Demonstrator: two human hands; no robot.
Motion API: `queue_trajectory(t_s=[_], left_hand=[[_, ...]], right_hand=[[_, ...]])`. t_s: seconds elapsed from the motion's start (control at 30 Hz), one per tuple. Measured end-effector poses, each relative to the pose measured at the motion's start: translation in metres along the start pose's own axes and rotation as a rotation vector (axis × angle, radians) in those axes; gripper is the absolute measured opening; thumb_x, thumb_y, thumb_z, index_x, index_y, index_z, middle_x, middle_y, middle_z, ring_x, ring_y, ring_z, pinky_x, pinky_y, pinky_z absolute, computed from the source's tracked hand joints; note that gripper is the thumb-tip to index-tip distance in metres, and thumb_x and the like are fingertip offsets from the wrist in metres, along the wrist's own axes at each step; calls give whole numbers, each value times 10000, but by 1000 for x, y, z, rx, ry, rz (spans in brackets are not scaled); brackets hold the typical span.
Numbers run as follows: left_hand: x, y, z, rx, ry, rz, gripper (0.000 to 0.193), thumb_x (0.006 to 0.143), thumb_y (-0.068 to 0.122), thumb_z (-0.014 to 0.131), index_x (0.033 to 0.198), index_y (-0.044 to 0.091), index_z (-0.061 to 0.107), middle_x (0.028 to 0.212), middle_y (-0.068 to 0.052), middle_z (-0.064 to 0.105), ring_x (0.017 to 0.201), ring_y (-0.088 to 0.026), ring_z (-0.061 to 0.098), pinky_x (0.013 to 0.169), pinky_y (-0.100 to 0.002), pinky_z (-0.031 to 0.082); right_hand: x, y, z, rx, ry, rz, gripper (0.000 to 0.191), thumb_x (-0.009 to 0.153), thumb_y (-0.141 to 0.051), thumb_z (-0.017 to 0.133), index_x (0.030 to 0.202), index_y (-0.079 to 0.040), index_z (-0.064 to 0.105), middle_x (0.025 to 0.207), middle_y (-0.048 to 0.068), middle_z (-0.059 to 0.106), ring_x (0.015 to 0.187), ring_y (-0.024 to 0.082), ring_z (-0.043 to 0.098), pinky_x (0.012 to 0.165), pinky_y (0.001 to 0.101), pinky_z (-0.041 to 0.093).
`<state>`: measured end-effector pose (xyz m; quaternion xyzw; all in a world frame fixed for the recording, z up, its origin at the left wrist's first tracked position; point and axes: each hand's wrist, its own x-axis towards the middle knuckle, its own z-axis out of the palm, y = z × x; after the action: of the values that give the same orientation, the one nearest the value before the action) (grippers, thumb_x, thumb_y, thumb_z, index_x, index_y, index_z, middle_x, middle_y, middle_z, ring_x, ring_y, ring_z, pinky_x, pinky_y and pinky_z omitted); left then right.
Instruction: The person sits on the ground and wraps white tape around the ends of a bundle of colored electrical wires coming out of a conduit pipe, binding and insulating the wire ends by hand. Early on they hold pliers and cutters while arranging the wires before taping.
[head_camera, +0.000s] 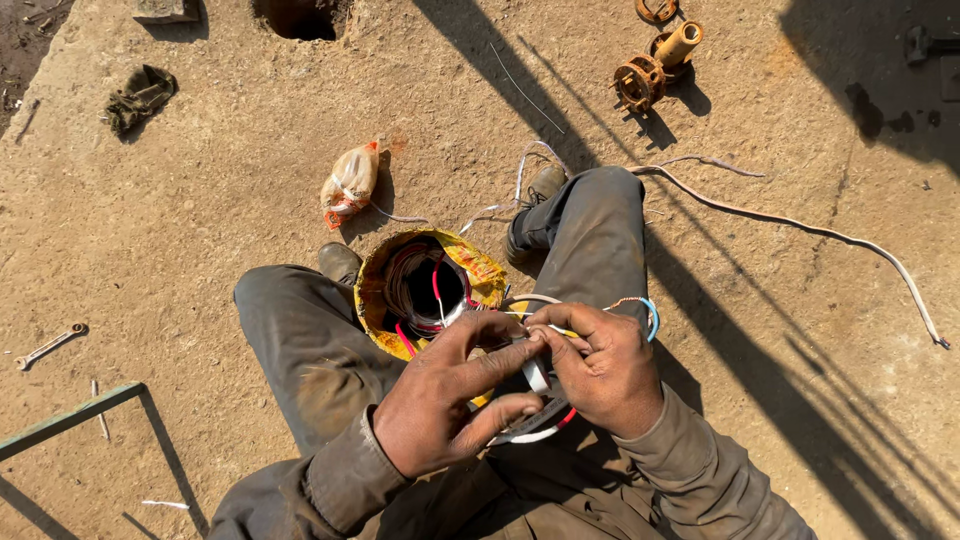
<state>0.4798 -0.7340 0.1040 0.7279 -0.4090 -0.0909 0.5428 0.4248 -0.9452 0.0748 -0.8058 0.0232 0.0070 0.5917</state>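
Observation:
A yellow round motor housing (381, 281) with copper windings and red and white wires inside stands between my knees. My left hand (446, 400) pinches a white strip of tape or sleeve (537, 374) just in front of the housing. My right hand (600, 368) closes its fingers on the same white strip and on thin leads, with a blue wire loop (652, 315) curling past its knuckles. Both hands touch each other over my lap.
On the sandy concrete lie a spanner (48, 346) at left, a small plastic bag (349, 183), a dark rag (139, 97), a rusty pump part (655, 65) and a long pale cable (820, 233). A green metal frame (70, 418) is at lower left. A hole (297, 16) opens at top.

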Motion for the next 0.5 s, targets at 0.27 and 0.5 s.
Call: queue_trajectory(t_s=[0.27,0.5], left_hand=[[6,-10,13,145,144,-333,969,756,42,783,1524,-8,194,1052,-199,587,938,-385,631,790,-423,519],[6,-14,8,208,206,-134,1073,742,83,784,1583,-91,142,1060,-211,602,957,-386,617,849,-445,513]], right_hand=[[-7,8,4,55,-13,107,192,972,-86,684,1093,53,735,922,104,780,829,74,690,700,223,562],[-8,5,6,40,-13,74,217,964,-110,687,1111,47,715,948,83,753,834,61,659,704,214,553]])
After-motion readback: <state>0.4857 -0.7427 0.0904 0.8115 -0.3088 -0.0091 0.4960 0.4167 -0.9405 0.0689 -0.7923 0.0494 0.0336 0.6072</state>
